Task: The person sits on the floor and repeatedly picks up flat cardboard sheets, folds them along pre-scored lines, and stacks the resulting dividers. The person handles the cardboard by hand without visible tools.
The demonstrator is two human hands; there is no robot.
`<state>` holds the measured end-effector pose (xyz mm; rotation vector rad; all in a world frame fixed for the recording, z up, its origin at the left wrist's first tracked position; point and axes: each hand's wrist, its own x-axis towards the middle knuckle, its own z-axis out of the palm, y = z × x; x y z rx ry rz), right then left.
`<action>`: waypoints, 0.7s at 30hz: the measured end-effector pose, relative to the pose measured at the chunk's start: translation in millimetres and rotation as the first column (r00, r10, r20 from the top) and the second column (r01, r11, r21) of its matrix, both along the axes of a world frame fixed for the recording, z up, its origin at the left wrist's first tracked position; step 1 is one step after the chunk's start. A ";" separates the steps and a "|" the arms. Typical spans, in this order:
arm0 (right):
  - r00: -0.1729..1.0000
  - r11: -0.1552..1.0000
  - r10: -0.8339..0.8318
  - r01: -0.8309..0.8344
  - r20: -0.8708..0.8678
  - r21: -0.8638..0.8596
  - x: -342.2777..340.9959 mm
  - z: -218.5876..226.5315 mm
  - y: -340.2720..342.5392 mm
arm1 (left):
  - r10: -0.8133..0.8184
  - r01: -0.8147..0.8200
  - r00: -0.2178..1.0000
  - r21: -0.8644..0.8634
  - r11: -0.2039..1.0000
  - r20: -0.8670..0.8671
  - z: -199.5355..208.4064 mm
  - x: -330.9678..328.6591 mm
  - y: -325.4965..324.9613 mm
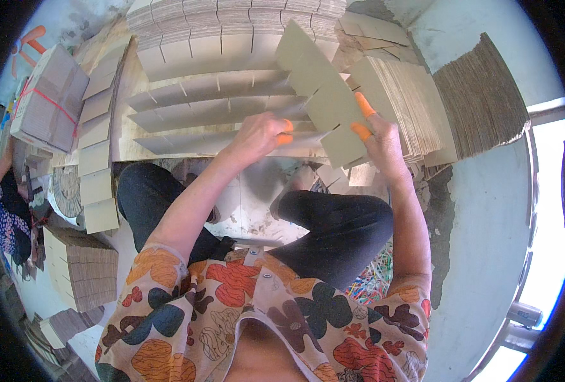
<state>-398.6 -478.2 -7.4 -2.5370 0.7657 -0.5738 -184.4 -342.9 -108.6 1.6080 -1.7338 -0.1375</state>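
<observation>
Three long slotted cardboard strips (200, 111) stand on edge in rows across the low work surface. My left hand (262, 135), with orange finger covers, is closed on the nearest strip (187, 142) close to its right end. My right hand (379, 132), orange covers on thumb and finger, grips a shorter slotted cardboard divider (317, 89). That divider slants across the right ends of the strips. Its slots lie by the strips; whether each one is fully engaged I cannot tell.
Behind the strips rises a tall stack of slotted cardboard (231, 38). To the right lean piles of cardboard sheets (400, 105) and darker board (483, 95). At left are a box tied with red string (52, 99) and overlapping cardboard pieces (96, 132). Another person (5, 210) is at far left.
</observation>
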 end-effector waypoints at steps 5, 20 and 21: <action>0.990 0.992 0.097 -0.088 -0.103 0.090 8.5 -20.9 -8.9 | 0.061 -0.061 0.998 0.052 0.997 0.001 2.5 -4.9 -2.4; 0.970 0.988 0.151 -0.156 -0.191 -0.012 8.0 -53.0 9.8 | 0.089 -0.093 0.995 0.077 0.993 0.048 -5.8 -7.4 -6.4; 0.972 0.989 0.144 -0.148 -0.184 -0.004 9.6 -49.2 14.5 | 0.089 -0.093 0.995 0.079 0.993 0.046 -6.5 -5.7 -5.8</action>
